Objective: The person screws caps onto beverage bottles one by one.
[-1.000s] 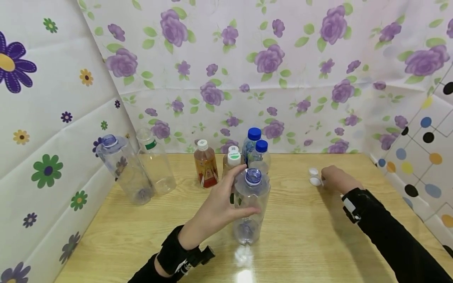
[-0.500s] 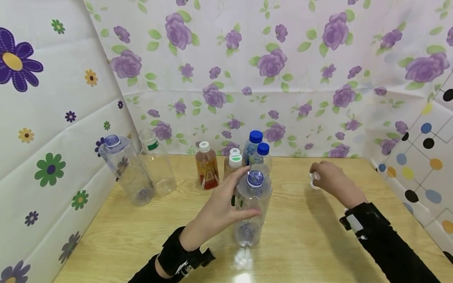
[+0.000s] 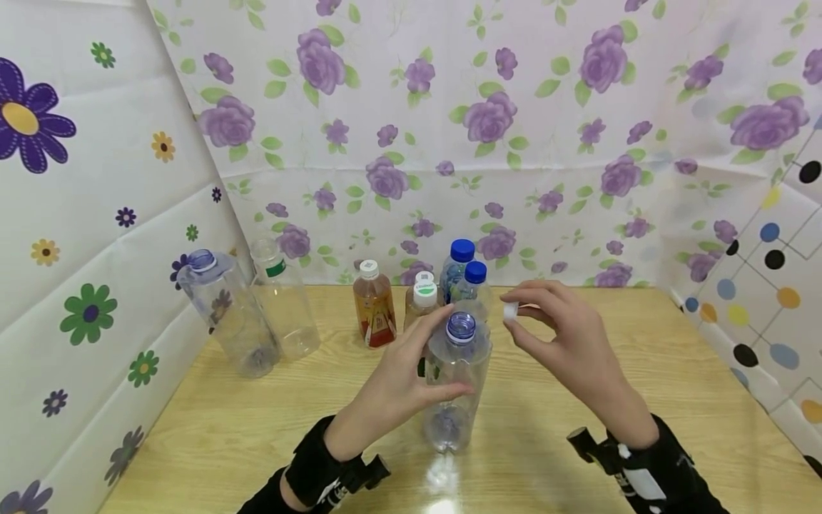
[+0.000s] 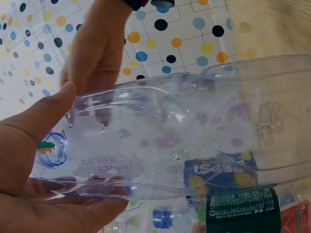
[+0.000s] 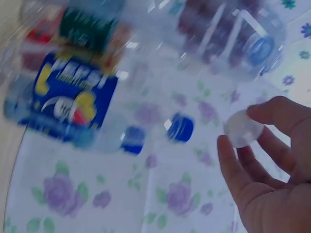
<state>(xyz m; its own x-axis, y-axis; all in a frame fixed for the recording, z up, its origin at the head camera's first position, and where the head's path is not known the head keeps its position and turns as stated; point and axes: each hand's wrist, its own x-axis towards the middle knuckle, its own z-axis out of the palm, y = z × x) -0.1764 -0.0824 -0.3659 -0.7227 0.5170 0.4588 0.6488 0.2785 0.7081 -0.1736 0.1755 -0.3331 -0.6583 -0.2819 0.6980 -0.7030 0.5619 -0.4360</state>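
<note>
A large clear plastic bottle (image 3: 452, 421) with an uncapped, bluish neck stands upright on the table. My left hand (image 3: 401, 378) grips it around the upper body, thumb on the near side. In the left wrist view the bottle (image 4: 160, 126) lies across the picture, its open mouth by the palm. Just right of the bottle neck, my right hand (image 3: 571, 350) holds a small white bottle cap (image 3: 510, 310) in the air. The right wrist view shows that cap (image 5: 243, 128) pinched between thumb and fingertips.
Two more clear bottles without caps, one bluish (image 3: 225, 307) and one with a green neck band (image 3: 285, 307), stand at the left. Behind the held bottle are a brown drink bottle (image 3: 374, 307), white-capped bottles (image 3: 424, 293) and blue-capped ones (image 3: 474, 282). Patterned cloths hang around the table (image 3: 642, 350).
My right hand has come up from the white caps at the table's right and moved left toward the bottle neck, carrying one cap. The left hand keeps its grip on the bottle.
</note>
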